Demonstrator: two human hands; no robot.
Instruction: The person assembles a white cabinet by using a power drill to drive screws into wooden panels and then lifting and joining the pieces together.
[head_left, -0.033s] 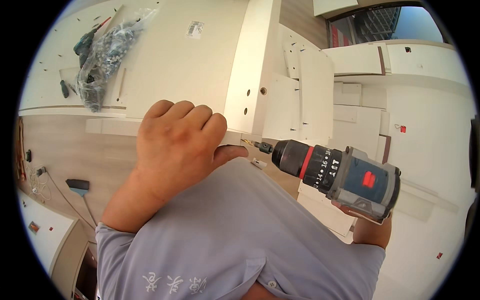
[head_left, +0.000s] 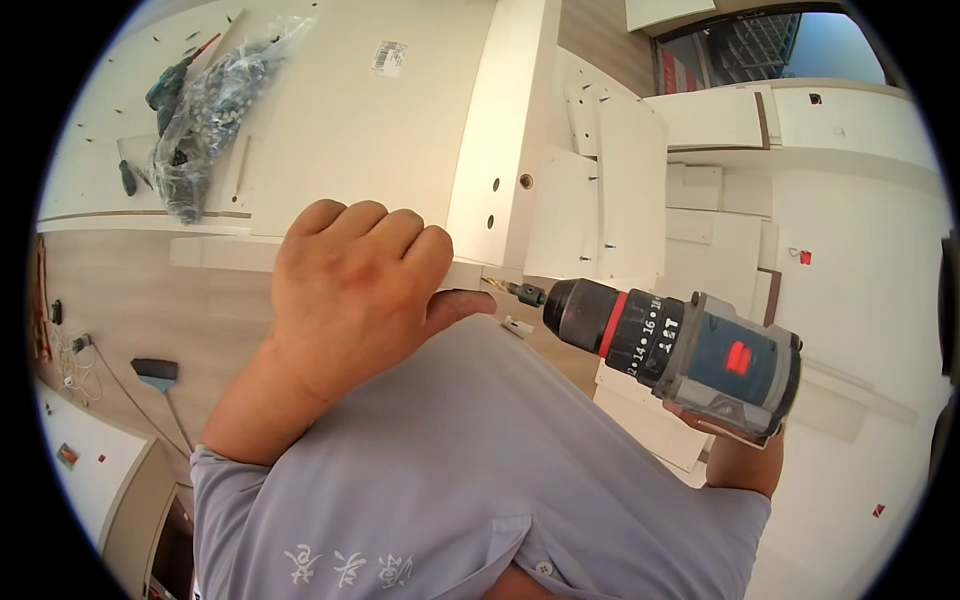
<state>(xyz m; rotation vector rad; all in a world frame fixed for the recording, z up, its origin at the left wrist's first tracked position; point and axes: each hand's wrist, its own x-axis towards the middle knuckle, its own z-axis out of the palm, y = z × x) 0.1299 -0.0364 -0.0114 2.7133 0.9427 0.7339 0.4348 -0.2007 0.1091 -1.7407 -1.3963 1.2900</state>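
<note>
My left hand [head_left: 350,270] is closed over the near edge of a large white panel [head_left: 380,150], its knuckles up and its thumb stretched toward the drill bit. A white board [head_left: 505,130] with several round holes stands along the panel's right side. In my right hand [head_left: 695,418], mostly hidden beneath the tool, is a cordless drill [head_left: 640,340] with a blue-grey body and a black chuck. Its gold drill bit [head_left: 497,285] points left at the board's near edge, close to my left thumb. Whether the tip is inside the wood, I cannot tell.
On the panel's left lie a clear bag of small fittings [head_left: 215,120], a green power tool [head_left: 170,90] and a screwdriver [head_left: 127,178]. More white boards [head_left: 630,170], some with pegs, lie to the right. A broom [head_left: 156,372] and cables [head_left: 82,360] are on the floor at left.
</note>
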